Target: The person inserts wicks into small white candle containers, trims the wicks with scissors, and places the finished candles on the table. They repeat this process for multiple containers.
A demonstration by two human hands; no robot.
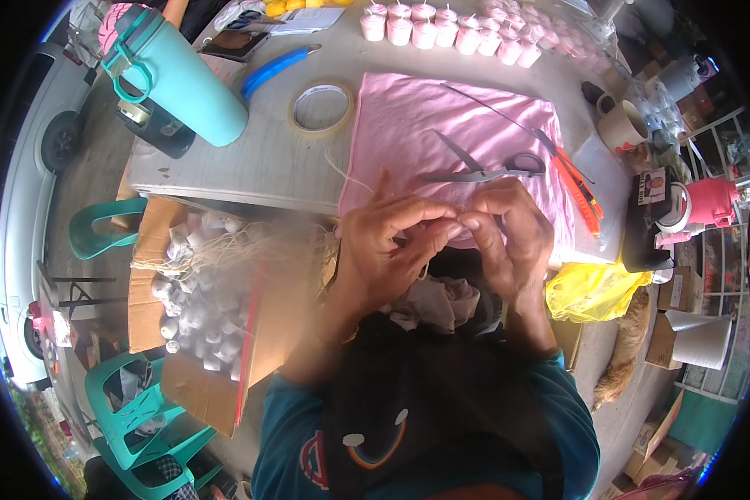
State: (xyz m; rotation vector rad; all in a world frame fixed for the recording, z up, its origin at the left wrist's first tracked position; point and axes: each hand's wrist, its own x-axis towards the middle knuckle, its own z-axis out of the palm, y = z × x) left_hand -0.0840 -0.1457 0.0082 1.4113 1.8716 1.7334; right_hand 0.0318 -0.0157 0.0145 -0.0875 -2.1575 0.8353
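Note:
My left hand [392, 242] and my right hand [515, 237] meet fingertip to fingertip above the near edge of a pink cloth [392, 108]. Both are closed in a pinch. A thin white string [347, 172] curves in from the left behind my left hand, and a short pale end shows below its fingers. What lies right between the fingertips is too small to make out. Just beyond my hands, scissors [479, 174] with a dark handle lie spread on the cloth. An orange utility knife [571, 182] rests at the cloth's right side.
Left of me, a cardboard box [147, 287] holds many white pieces and pale strings. On the table [267, 171] are a tape roll [295, 112], a turquoise bottle [193, 87] and a blue-handled tool [273, 73]. Pink candle cups [423, 34] line the far side. A mug [623, 127] stands right.

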